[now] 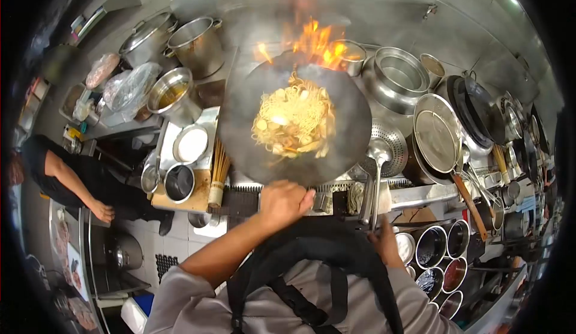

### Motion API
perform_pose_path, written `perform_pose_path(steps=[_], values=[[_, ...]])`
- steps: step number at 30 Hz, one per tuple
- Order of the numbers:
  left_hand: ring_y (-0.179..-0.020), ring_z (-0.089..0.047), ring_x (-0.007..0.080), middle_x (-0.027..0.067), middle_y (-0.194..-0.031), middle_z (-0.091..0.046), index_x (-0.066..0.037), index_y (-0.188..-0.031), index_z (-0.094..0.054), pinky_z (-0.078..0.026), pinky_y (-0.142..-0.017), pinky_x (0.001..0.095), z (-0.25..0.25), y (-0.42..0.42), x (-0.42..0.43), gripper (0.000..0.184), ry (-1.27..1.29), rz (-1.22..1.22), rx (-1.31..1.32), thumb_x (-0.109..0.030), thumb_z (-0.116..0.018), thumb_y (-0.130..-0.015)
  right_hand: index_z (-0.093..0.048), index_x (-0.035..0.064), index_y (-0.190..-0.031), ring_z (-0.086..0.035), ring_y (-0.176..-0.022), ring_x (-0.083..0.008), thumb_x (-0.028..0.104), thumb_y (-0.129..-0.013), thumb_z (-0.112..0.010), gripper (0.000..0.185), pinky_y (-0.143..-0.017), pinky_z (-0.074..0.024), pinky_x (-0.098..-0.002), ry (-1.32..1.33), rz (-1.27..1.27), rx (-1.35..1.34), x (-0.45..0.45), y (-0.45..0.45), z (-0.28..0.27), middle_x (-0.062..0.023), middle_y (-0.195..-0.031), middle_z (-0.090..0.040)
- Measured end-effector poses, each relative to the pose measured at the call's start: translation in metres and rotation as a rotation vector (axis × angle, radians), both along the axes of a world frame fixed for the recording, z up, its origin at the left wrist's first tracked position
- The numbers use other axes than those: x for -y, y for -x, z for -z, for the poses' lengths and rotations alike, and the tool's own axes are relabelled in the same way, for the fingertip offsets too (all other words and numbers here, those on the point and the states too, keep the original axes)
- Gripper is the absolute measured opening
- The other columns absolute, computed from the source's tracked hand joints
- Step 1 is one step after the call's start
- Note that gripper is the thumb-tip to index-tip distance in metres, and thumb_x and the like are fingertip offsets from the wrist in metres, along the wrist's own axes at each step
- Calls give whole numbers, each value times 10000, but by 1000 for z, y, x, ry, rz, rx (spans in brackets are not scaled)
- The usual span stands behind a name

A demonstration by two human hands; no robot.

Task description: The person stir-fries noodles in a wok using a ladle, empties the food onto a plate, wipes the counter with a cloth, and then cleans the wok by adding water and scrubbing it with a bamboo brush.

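Observation:
Noodles with sliced pieces (294, 118) lie in a large dark wok (354, 118), with flames (321, 46) rising behind its far rim. My left hand (285, 204) is closed at the wok's near edge; its fingers wrap round the grip there, which the hand mostly hides. Lower right, my right hand (387, 244) is at the handle end of a steel ladle (379, 154), partly covered by the strap and sleeve; whether its fingers hold the handle is unclear. The ladle's bowl rests by a perforated strainer (393, 157).
Steel pots (198, 46) and a pot of yellowish liquid (174, 97) stand left. A bamboo brush (218, 184) is near the wok. Right are a mesh strainer (437, 133), stacked pans (474, 112) and seasoning containers (431, 247). Another person (72, 178) stands far left.

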State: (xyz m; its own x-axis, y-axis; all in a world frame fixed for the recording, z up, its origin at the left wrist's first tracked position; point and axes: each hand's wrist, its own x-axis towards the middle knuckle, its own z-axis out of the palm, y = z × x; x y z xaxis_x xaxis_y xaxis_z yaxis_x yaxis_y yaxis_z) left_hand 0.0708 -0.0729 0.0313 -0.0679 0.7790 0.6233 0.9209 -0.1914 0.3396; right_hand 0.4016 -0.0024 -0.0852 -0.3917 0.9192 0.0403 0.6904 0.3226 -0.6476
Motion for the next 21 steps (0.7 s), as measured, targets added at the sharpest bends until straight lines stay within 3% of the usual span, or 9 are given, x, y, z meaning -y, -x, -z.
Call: perform_pose_path(steps=[2,6,8,10,12,14,17,19,21], values=[[-543,-529,307,113,-575,-520,-82,-561,-516,-420,-516,435,7,13,-16,333,8,-64,-33,-266,-657,-800,-403,5,-1347,-593,-901,-322,92,-811,-685,612,-818,-482,-390,-194,-18,44,2,21,-64,-194,-1021,-603],[-597,-564,322,120,-621,-558,-68,-596,-546,-455,-594,435,20,40,-73,348,-117,-49,44,-295,-626,-848,-477,8,-1296,-565,-926,-127,6,-875,-581,434,-809,-471,-274,342,-392,-522,-4,72,-133,-69,-1032,-593],[-660,-596,330,120,-688,-598,-61,-652,-583,-477,-665,430,24,52,-83,343,-97,-39,-31,-327,-602,-868,-501,11,-1286,-586,-897,-143,26,-875,-584,420,-804,-475,-279,159,-661,-502,14,112,-169,-93,-990,-622],[-1009,-561,291,122,-933,-630,-45,-900,-655,-430,-875,440,23,65,-74,263,127,9,-55,-301,-607,-862,-500,21,-1298,-617,-878,-202,35,-851,-621,463,-786,-496,-312,322,-1172,-594,54,151,-230,-122,-1007,-638],[-1112,-508,307,149,-1084,-591,-41,-1117,-617,-372,-987,439,15,43,-39,356,-106,-227,-134,-261,-641,-838,-564,-2,-1218,-637,-855,-284,60,-823,-684,418,-751,-516,-358,323,-1679,-769,78,175,-270,-153,-1001,-652],[-1116,-506,327,160,-1129,-568,-44,-1172,-587,-369,-1003,433,23,35,-4,398,-116,-118,-68,-242,-651,-832,-627,-25,-1088,-641,-833,-324,92,-799,-729,328,-723,-523,-375,565,-1823,-668,102,182,-314,-161,-975,-658],[-1088,-520,356,174,-1112,-549,-21,-1136,-571,-428,-945,411,60,35,60,406,28,201,158,-223,-670,-798,-640,-37,-1022,-644,-831,-319,116,-793,-740,293,-726,-521,-365,546,-1820,-757,123,195,-304,-160,-961,-662],[-1003,-570,346,167,-1029,-589,-13,-1098,-589,-473,-861,414,81,41,115,336,494,204,361,-224,-633,-840,-643,-42,-1000,-645,-838,-311,115,-799,-728,270,-736,-516,-350,496,-1681,-779,126,200,-274,-159,-959,-663],[-935,-601,345,163,-974,-617,-28,-999,-598,-481,-800,441,153,55,171,255,411,137,456,-252,-601,-877,-567,17,-1229,-630,-853,-209,58,-863,-621,372,-735,-492,-303,597,-1365,-665,119,198,-205,-120,-971,-651]])
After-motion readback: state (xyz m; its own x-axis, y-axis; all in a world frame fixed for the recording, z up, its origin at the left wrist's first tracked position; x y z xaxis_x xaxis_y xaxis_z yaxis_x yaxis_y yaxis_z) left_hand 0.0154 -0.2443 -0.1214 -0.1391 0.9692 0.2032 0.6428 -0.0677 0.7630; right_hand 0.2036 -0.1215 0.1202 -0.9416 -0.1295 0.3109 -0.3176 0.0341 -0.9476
